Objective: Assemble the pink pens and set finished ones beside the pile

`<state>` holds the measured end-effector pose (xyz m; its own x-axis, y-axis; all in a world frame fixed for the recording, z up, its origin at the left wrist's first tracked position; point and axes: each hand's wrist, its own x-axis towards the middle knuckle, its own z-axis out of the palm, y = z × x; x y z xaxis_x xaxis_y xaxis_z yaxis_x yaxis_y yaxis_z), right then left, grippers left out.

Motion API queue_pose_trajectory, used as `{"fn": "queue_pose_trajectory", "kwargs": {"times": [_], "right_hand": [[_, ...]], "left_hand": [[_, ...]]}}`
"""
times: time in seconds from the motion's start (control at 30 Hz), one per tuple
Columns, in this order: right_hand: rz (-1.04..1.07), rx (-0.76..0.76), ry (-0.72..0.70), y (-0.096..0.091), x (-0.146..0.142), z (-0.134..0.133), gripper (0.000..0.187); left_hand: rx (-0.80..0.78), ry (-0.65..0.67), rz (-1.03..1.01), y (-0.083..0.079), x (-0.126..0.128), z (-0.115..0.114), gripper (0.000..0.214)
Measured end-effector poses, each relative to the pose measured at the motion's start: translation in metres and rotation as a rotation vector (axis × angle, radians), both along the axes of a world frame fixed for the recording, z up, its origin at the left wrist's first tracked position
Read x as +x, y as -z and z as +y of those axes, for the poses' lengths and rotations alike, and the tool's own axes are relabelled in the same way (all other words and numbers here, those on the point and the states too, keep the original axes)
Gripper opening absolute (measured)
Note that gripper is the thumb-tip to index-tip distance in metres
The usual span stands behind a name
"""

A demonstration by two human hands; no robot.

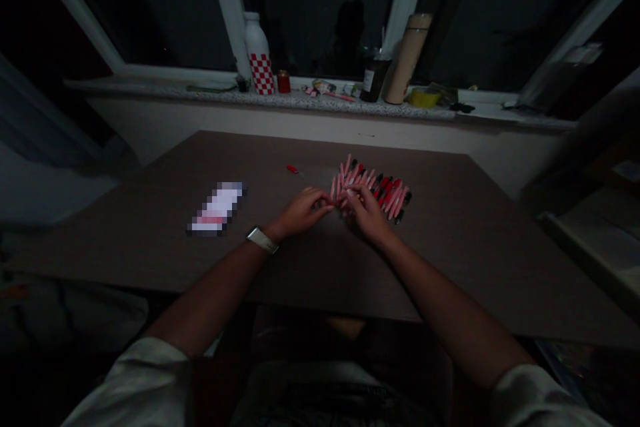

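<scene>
My left hand [303, 212], with a watch [262, 239] on its wrist, is closed in a pinch at the near left edge of a pile of pens. A slim pinkish-red pen [332, 200] spans the gap between its fingertips and those of my right hand [367, 215]. The right fingers are curled and closed on the pen's other end, hiding part of it. Just beyond and to the right lies the pile of pink, red and black pens [399, 197], some partly behind my right hand. Dim light blurs the fine details.
A small red tool [292, 169] with a thin tip lies on the brown table [440, 247]. To the left rests a pixelated phone [217, 208]. Along the windowsill stand a checkered bottle [261, 57], a red jar [283, 82], a dark cup [374, 78] and a beige flask [407, 60].
</scene>
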<state>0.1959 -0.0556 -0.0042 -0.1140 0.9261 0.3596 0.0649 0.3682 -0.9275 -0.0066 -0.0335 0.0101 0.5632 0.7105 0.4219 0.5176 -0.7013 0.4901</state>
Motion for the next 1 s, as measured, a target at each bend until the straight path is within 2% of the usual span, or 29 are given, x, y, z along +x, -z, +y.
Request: {"fn": "queue_pose_trajectory", "kwargs": {"times": [0.1,0.23,0.5,0.67,0.8,1.0], "right_hand": [[-0.055,-0.033,-0.016,-0.003,0.0,-0.002,0.037],[-0.222,0.019,-0.036,0.002,-0.004,-0.004,0.044],[-0.282,-0.003,-0.066,0.012,-0.001,0.0,0.04],[-0.263,-0.013,-0.028,0.012,0.0,0.001,0.038],[-0.201,-0.04,-0.049,0.011,-0.002,0.001,0.045],[-0.19,-0.037,-0.03,0.01,-0.003,0.001,0.045]], "left_hand": [[-0.102,-0.046,-0.133,0.001,0.002,0.0,0.025],[-0.223,-0.053,-0.245,0.001,0.006,0.0,0.029],[-0.235,-0.051,-0.229,0.0,0.006,0.002,0.03],[-0.122,-0.224,-0.253,0.007,-0.005,0.017,0.027],[0.064,-0.383,-0.131,0.015,-0.021,0.032,0.018],[0.088,-0.384,0.023,0.023,-0.032,0.04,0.017]]}}
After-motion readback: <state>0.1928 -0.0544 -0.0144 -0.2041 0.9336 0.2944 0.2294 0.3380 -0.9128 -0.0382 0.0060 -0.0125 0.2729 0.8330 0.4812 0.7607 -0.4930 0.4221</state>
